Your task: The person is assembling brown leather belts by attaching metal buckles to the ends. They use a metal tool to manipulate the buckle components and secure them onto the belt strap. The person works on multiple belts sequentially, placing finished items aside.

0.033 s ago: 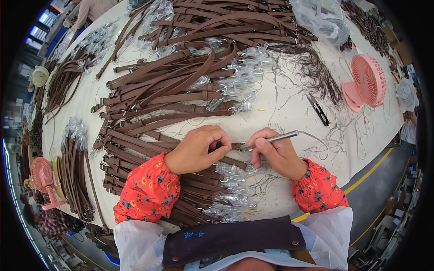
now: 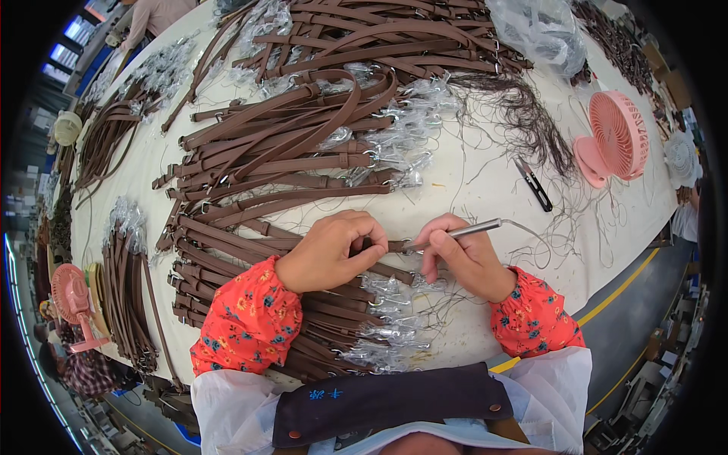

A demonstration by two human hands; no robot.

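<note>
My left hand point(image 2: 334, 250) is closed, thumb and fingers pinched on a brown leather strap point(image 2: 396, 246) whose end shows between my two hands. In my right hand point(image 2: 464, 262) is a slim metal pen-shaped tool point(image 2: 479, 229) with a thin cord trailing from its back end. The tool's front points at the strap near its end; whether it touches cannot be made out. Under and around my left hand lie many similar brown straps point(image 2: 280, 201) with buckles. Their right ends carry metal clips in clear plastic wrap point(image 2: 390, 337).
Black thread snips point(image 2: 536, 188) and a pink fan point(image 2: 616, 136) stand to the right, beside a heap of dark thread ends point(image 2: 531, 114). More straps point(image 2: 394, 38) and a clear plastic bag point(image 2: 538, 34) are at the back. Another pink fan point(image 2: 72, 296) is at far left.
</note>
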